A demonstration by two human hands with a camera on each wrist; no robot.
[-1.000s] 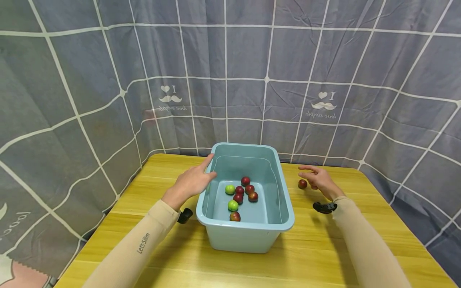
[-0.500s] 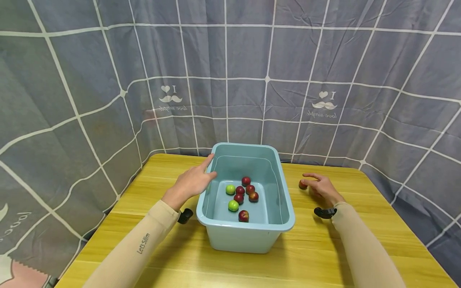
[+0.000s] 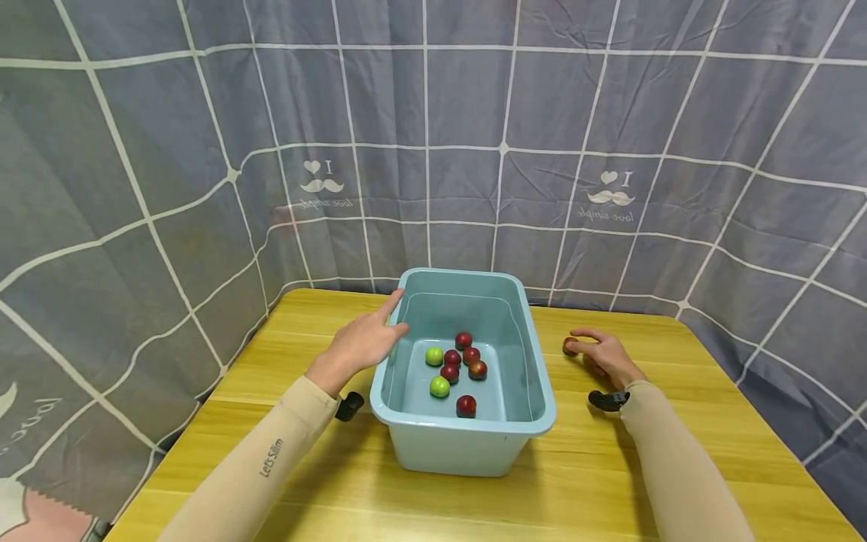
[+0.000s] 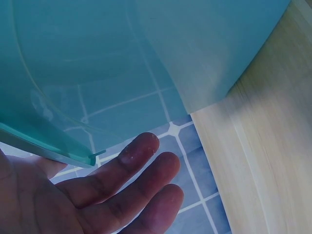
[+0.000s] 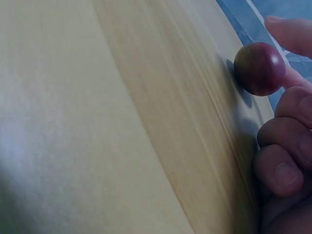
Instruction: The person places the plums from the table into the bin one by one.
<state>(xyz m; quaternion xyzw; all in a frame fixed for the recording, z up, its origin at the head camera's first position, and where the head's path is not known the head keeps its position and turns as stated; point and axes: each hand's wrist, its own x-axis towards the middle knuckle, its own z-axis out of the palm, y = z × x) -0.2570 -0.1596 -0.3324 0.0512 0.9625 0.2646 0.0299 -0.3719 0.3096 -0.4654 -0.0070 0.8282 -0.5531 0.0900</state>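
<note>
A light blue plastic basin stands on the table, with several dark red plums and two bright green round fruits on its floor. My left hand rests at the basin's left rim, fingers extended along it; the left wrist view shows these fingers outside the wall. To the basin's right, my right hand is at a single plum on the table. Thumb and index finger surround this plum, and a gap shows between it and the thumb. The other fingers are curled.
The wooden table extends around the basin. A grey curtain with white grid lines hangs behind the table and along both sides. Each wrist carries a black strap device, such as the one on the right.
My right hand has come down and nearer to the loose plum, its fingers now around it. Inside the basin, the nearest plum has rolled to the right. My left hand has stayed put.
</note>
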